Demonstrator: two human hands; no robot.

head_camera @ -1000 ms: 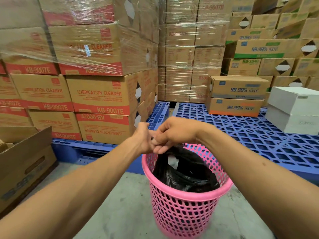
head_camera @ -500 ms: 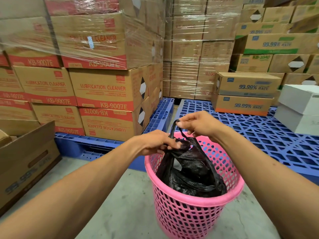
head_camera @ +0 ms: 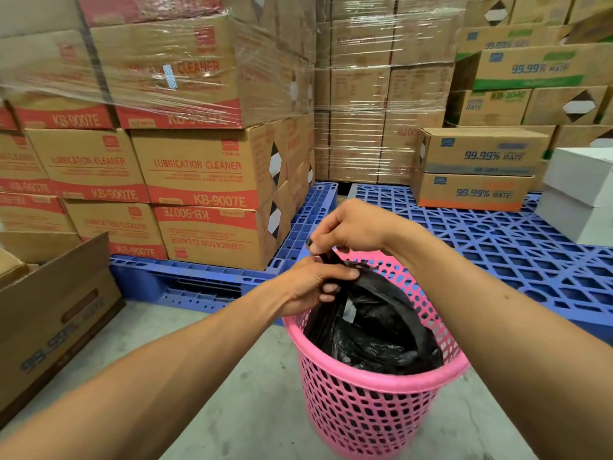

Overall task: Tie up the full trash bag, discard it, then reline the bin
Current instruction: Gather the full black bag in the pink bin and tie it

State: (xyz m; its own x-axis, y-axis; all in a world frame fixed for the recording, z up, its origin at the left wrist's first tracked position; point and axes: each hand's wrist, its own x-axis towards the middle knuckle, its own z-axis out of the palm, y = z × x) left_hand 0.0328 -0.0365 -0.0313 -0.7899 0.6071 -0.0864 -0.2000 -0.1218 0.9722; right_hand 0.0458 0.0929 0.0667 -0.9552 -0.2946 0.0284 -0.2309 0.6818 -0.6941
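A pink perforated plastic bin [head_camera: 371, 406] stands on the concrete floor in front of me. Inside it sits a black trash bag [head_camera: 374, 330], its top gathered into a twisted neck above the far rim. My left hand [head_camera: 315, 283] grips the neck of the bag just below the twist. My right hand [head_camera: 351, 227] is above it, pinching a black strand of the bag's top between thumb and fingers. A pale scrap shows through a gap in the bag.
Blue plastic pallets [head_camera: 491, 247] lie behind and to the right of the bin. Stacked cardboard cartons [head_camera: 199, 167] wrapped in film rise at the left and back. An open brown box [head_camera: 56, 313] sits at the left on the floor. White boxes [head_camera: 580, 194] rest at the right.
The hands parted from a joined grip: the right hand lifted a strand of the bag's top, the left hand dropped onto the neck. The bag's top is now drawn tighter.
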